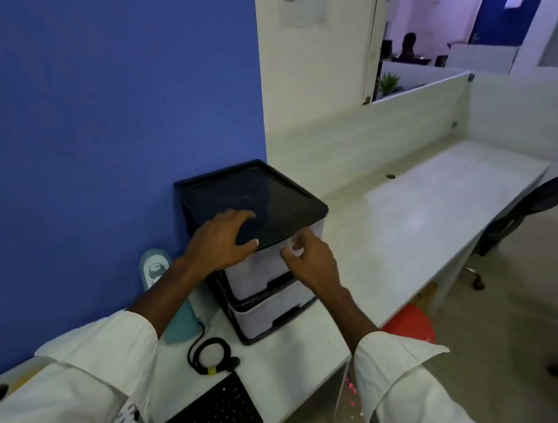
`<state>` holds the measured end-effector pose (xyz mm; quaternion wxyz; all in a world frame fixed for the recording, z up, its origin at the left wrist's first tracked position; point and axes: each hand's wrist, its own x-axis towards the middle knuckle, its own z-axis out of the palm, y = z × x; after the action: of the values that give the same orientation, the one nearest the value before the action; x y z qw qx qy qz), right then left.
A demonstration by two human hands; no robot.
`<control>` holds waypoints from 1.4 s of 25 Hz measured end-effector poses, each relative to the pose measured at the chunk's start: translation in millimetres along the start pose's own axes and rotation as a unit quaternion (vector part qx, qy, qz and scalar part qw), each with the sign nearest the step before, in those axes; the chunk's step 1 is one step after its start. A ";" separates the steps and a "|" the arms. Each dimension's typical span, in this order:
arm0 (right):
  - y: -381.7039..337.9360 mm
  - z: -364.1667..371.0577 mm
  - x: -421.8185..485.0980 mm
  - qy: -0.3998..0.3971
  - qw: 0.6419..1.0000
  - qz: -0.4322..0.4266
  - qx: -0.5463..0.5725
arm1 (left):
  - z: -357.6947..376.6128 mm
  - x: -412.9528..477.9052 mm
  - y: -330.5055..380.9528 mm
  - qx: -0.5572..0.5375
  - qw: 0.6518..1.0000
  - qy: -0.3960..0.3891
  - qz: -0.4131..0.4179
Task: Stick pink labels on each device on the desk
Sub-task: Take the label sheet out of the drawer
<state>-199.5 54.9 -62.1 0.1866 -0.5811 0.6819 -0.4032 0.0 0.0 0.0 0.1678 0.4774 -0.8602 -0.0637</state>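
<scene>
Head view. A pale, wood-grain laminate tabletop runs along a matte blue wall and a low partition of the same pale laminate. Against the wall stands a boxy two-drawer unit of translucent white plastic with a glossy black, round-cornered lid; the lid has a raised rim and a dusty sheen.

The left hand lies spread on the lid's near corner, fingers flat on top, thumb hooked over the front edge. The right hand is at the upper drawer's top right front corner, thumb and forefinger pressed close together as in a pinch. Whether a pink label is between them cannot be told; no label can be made out. Both arms wear white sleeves.

Near edge of tabletop: a teal, rounded oblong plastic device lies by the wall, partly under the left forearm; a coiled black cable with a yellow tie lies just beside it; a black keyboard sits at the front edge.

To the right of the drawer unit the tabletop is bare up to its far end. A black mesh office chair stands off the tabletop's right edge, and a red rounded object sits below that edge.
</scene>
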 end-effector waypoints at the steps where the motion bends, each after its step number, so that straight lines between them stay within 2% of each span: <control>1: 10.3 7.6 4.5 -0.008 0.999 0.042 0.031 | 9.5 7.1 1.7 -0.001 1.000 -0.002 -0.001; 5: 58.1 57.8 29.1 -0.085 0.963 0.199 0.163 | 46.6 27.9 -0.9 0.001 0.998 -0.046 -0.043; 9: 73.8 82.8 51.9 -0.096 0.883 0.325 0.326 | 64.5 43.4 -9.3 0.013 0.996 -0.065 -0.065; 12: 76.2 91.1 57.4 -0.077 0.812 0.386 0.431 | 66.9 51.3 -13.0 0.039 0.995 -0.066 -0.062; 14: 77.5 91.1 57.5 -0.068 0.784 0.409 0.463 | 65.7 53.9 -16.0 0.047 0.995 -0.069 -0.058; 16: 81.3 88.2 50.9 -0.068 0.776 0.422 0.464 | 66.4 55.5 -17.5 0.054 0.994 -0.073 -0.055; 21: 91.8 62.0 7.4 -0.069 0.783 0.403 0.468 | 68.6 53.5 -16.1 0.062 0.995 -0.063 -0.055; 29: 113.0 32.9 -45.0 -0.078 0.817 0.386 0.421 | 72.8 53.7 -13.2 0.065 0.996 -0.038 -0.053; 31: 111.6 28.7 -47.1 -0.076 0.816 0.383 0.426 | 74.7 51.1 -4.8 0.035 0.999 0.008 -0.012; 33: 109.4 27.2 -47.5 -0.077 0.813 0.383 0.431 | 78.2 45.7 13.9 -0.006 0.996 0.056 0.071; 34: 109.5 27.5 -47.2 -0.077 0.811 0.387 0.432 | 83.1 44.7 23.8 -0.023 0.994 0.039 0.099; 35: 109.8 27.4 -47.3 -0.077 0.808 0.391 0.433 | 90.9 45.4 31.3 -0.032 0.993 -0.010 0.109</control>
<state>-238.1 90.3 -173.0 0.6131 -0.1528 0.5893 -0.5035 -78.9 -26.1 -66.3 0.1803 0.3744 -0.9063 -0.0775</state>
